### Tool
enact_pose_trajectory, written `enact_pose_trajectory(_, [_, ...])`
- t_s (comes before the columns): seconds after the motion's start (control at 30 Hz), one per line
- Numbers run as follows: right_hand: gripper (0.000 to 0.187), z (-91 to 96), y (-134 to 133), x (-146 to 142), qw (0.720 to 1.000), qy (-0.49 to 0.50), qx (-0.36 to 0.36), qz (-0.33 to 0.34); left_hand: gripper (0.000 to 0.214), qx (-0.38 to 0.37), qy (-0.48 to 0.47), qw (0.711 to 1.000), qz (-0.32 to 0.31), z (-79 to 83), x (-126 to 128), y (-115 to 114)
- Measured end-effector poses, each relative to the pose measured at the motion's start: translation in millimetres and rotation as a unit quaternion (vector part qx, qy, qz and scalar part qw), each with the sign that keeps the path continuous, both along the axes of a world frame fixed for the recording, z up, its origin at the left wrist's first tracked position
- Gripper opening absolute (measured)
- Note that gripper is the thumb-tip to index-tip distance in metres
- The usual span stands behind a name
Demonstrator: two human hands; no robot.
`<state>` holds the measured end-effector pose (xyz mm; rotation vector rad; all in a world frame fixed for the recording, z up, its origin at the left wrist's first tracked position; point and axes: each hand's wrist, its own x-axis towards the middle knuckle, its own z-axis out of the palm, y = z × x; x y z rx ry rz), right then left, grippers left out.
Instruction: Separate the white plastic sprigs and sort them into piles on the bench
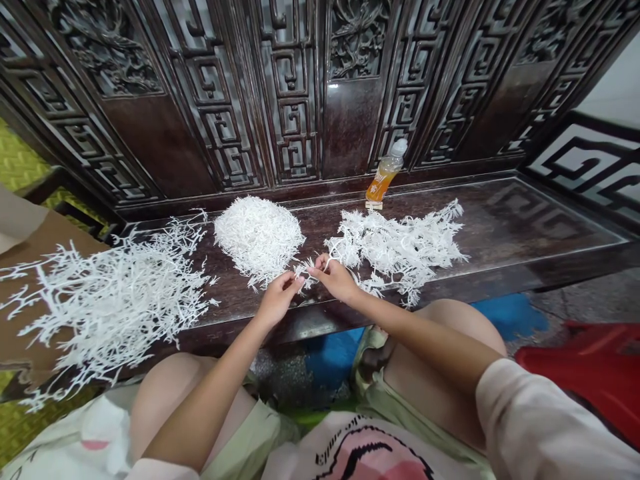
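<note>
My left hand (278,297) and my right hand (336,277) meet over the front of a dark wooden bench. Between their pinched fingertips is a white plastic sprig (306,269) with short spiky tips. Just behind it lies a round heap of small white spiky pieces (257,237). To the right, close to my right hand, spreads a pile of bushier white branches (395,247). A large tangle of bare white plastic branches (125,293) lies to the left, partly on brown cardboard. The finer parts of the sprig are hidden by my fingers.
A bottle of orange drink (387,173) stands at the back of the wooden bench (540,213), against a carved wooden backrest (350,127). Brown cardboard (65,257) lies at the left. A red plastic stool (590,363) is at the lower right.
</note>
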<state>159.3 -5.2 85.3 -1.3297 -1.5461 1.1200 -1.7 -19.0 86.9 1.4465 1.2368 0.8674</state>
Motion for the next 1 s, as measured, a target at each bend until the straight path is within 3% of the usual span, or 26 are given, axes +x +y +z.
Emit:
enact_pose_trajectory(0.17, [0.042, 1.2, 0, 3, 0.998, -0.057, 0.027, 0.005, 0.032, 0.0, 0.056, 0.998, -0.004, 2.0, 0, -2])
enact_pose_trajectory(0.3, [0.057, 2.8, 4, 7, 0.995, -0.081, 0.04, -0.048, 0.034, 0.01, 0.089, 0.996, -0.027, 2.0, 2, -3])
enact_pose_trajectory(0.57, [0.057, -4.0, 11, 7, 0.982, -0.114, 0.059, -0.137, 0.03, 0.056, 0.088, 0.99, -0.091, 8.2, 12, -10])
enact_pose_trajectory(0.7, [0.054, -16.1, 23, 7, 0.979, -0.114, 0.029, -0.169, 0.027, 0.1, 0.07, 0.99, -0.071, 10.8, 21, -20])
enact_pose_trajectory(0.87, [0.052, -21.5, 50, 39, 0.939, -0.131, -0.077, -0.309, 0.03, 0.131, 0.02, 0.989, -0.058, 24.4, 20, -44])
enact_pose_trajectory(1.0, [0.052, -19.2, 52, 48, 0.954, -0.168, -0.003, -0.249, 0.025, 0.08, 0.019, 0.996, -0.018, 18.5, 6, -30])
